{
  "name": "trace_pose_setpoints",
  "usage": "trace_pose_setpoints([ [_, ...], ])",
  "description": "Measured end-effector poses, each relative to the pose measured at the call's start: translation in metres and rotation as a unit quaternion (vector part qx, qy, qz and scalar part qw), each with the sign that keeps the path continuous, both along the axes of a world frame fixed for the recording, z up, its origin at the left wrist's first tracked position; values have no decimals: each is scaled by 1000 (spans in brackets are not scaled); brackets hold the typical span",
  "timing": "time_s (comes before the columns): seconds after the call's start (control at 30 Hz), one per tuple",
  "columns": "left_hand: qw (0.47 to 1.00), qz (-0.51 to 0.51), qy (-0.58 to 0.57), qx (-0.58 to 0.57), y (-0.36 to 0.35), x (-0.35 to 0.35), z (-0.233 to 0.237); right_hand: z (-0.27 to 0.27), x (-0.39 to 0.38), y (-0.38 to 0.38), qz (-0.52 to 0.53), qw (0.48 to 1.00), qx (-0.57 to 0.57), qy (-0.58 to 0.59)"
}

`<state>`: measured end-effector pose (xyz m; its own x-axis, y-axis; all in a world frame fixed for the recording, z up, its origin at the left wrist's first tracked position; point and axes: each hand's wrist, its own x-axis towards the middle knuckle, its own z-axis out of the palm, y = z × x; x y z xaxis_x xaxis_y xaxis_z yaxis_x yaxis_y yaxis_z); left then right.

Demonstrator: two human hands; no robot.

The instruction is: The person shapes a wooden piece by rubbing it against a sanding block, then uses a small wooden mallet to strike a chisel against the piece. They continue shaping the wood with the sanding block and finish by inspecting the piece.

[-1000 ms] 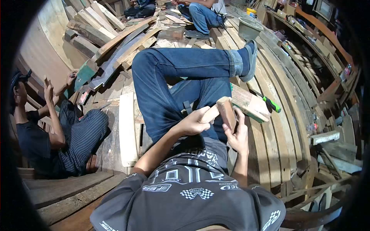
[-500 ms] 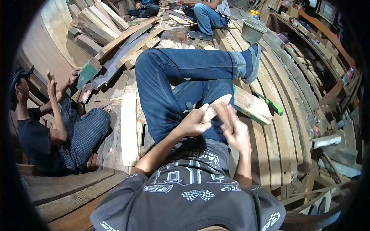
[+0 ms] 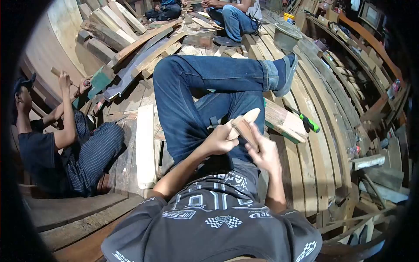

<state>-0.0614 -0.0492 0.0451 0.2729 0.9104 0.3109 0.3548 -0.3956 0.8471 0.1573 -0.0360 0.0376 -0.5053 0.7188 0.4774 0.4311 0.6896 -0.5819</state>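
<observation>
Over my lap, my left hand (image 3: 221, 139) is closed on a pale pointed wooden piece (image 3: 252, 115), whose tip points up and to the right. My right hand (image 3: 264, 153) grips a browner flat block (image 3: 245, 132), which lies against the pale piece. My fingers cover the lower end of the pale piece. Just right of my knee lies a thick wooden block (image 3: 286, 121) with green and pink marks, and a green-and-black handled tool (image 3: 309, 123) rests by it.
A co-worker (image 3: 65, 144) sits at the left, holding a small wooden piece. Two more people sit at the top. A pale board (image 3: 146, 146) lies left of my leg. A grey bucket (image 3: 286, 36) stands at the upper right on long planks (image 3: 321, 153).
My right hand and the brown block have shifted slightly down and left along the pale piece. The co-worker's raised hand at the left has moved up and right.
</observation>
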Motion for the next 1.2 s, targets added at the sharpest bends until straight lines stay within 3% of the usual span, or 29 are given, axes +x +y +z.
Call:
trace_pose_setpoints([
  [0.07, 996, 12, 52, -73, -3, -2, 2, 2, 0, 9, -71, 993, 8, 95],
  [0.1, 995, 13, 65, -77, -3, 1, 5, 10, -2, 4, -91, 986, -75, 122],
  [0.2, 997, -5, -69, 22, 1, 7, -6, -5, -6, 3, 43, 994, 86, 45],
  [0.23, 999, 1, -32, 12, -2, 4, -1, 0, -2, -2, 43, 999, 11, -25],
  [0.33, 996, 11, 57, -66, 1, 0, -9, 4, -1, 9, -53, 993, 13, 106],
  [0.37, 994, 8, 57, -96, 2, 2, -9, 10, -2, 5, -82, 983, -94, 132],
  [0.47, 999, 38, -3, 1, 4, 7, -16, -7, -8, -2, 17, 999, 23, 36],
  [0.5, 1000, -15, 26, -7, 6, 0, -16, -8, -8, -5, 39, 999, -3, 18],
  [0.6, 993, 29, 87, -77, 7, 1, -17, 4, 0, 7, -40, 997, -42, 42],
  [0.63, 992, 22, 72, -103, 4, 4, -11, 21, -3, 2, -94, 973, -188, 95],
  [0.67, 996, 29, 43, -68, 3, 6, -13, 17, -5, 1, -99, 977, -172, 76],
  [0.73, 999, 46, -17, 6, 3, 9, -17, -4, -9, 1, 11, 999, 31, 20],
  [0.77, 999, -18, -3, 48, 7, 3, -18, -4, -4, -2, 44, 998, -24, -33],
  [0.87, 988, 25, 102, -115, 4, 3, -9, -1, 3, 14, -58, 995, -8, 83],
  [1.0, 999, 12, -39, -16, 10, 7, -31, -11, -9, 8, 5, 995, 75, 64],
  [1.03, 999, -13, 38, -1, 10, 2, -22, -11, -8, 2, 31, 999, 34, 9],
  [1.13, 999, 26, 41, -8, 7, 2, -20, 1, -4, 13, -14, 999, -31, 42],
  [1.17, 998, 25, 53, -39, 6, 3, -19, 1, -7, 13, -54, 988, -108, 97],
  [1.2, 998, 33, 35, -50, 6, 4, -19, 3, -9, 10, -70, 991, -95, 68],
])
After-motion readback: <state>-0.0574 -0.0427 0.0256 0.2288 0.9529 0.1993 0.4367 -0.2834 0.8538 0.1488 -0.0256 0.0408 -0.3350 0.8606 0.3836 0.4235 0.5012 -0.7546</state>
